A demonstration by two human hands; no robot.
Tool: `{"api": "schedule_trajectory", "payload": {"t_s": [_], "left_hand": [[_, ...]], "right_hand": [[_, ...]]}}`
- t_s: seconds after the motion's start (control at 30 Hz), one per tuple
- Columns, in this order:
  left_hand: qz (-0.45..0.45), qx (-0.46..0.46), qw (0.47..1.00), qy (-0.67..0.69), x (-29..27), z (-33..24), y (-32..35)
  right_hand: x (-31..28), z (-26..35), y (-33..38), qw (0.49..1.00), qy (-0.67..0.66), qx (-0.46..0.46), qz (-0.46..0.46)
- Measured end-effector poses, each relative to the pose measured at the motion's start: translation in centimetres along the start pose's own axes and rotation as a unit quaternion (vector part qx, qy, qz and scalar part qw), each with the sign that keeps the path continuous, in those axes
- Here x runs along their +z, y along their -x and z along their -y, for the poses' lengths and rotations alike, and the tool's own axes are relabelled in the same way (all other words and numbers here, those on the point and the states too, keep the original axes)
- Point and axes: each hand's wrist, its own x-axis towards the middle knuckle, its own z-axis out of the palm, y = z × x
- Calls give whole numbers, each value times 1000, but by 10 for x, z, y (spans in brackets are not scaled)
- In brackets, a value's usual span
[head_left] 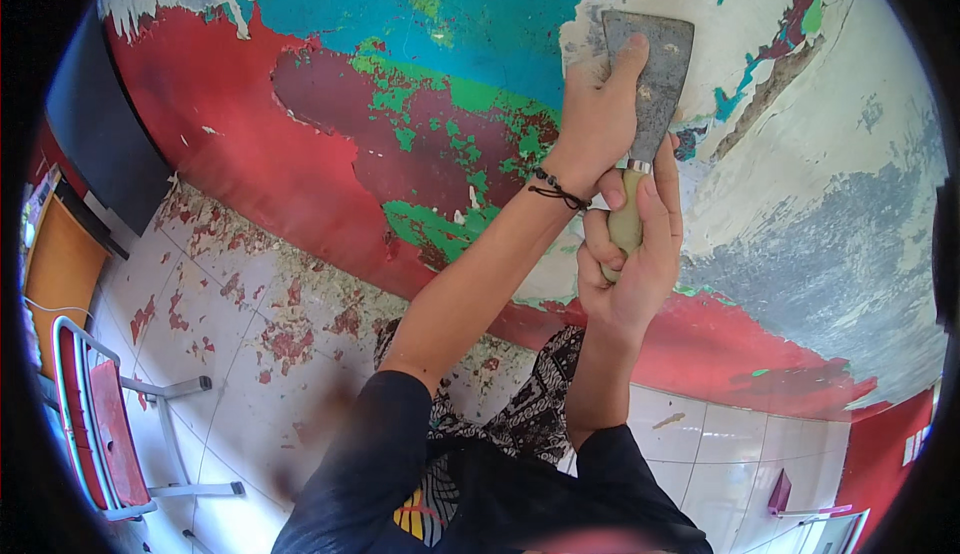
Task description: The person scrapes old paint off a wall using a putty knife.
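Observation:
A paint scraper [662,79] with a wide, worn grey blade and a pale green handle is held up in front of the wall. My right hand [645,274] wraps its fingers around the handle. My left hand [598,119], with a dark braided bracelet at the wrist, lays its thumb along the blade's face; its other fingers are hidden behind the metal. Around the blade, the wall [480,14] shows peeling layers of turquoise, green, maroon and red paint beside bare white and grey patches. Whether the blade's edge touches the wall I cannot tell.
Paint flakes [285,339] litter the white tiled floor along the wall's foot. At the left stand a metal-framed chair [115,434] with a red part and an orange wooden piece of furniture [60,264]. A pink object [780,494] is at the lower right.

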Motion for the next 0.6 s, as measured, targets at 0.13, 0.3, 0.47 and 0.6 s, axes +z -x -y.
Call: {"api": "schedule_trajectory", "payload": {"t_s": [0.13, 0.3, 0.47, 0.6], "left_hand": [[-6, -42, 998, 38, 17, -37, -10], [4, 9, 999, 31, 7, 4, -1], [-23, -54, 997, 59, 13, -13, 1], [-21, -3, 1000, 19, 14, -8, -1]], "right_hand": [[27, 18, -16, 999, 15, -16, -30], [4, 8, 2, 1000, -19, 9, -22], [16, 17, -3, 1000, -5, 7, -3], [7, 18, -7, 1000, -12, 21, -13]]}}
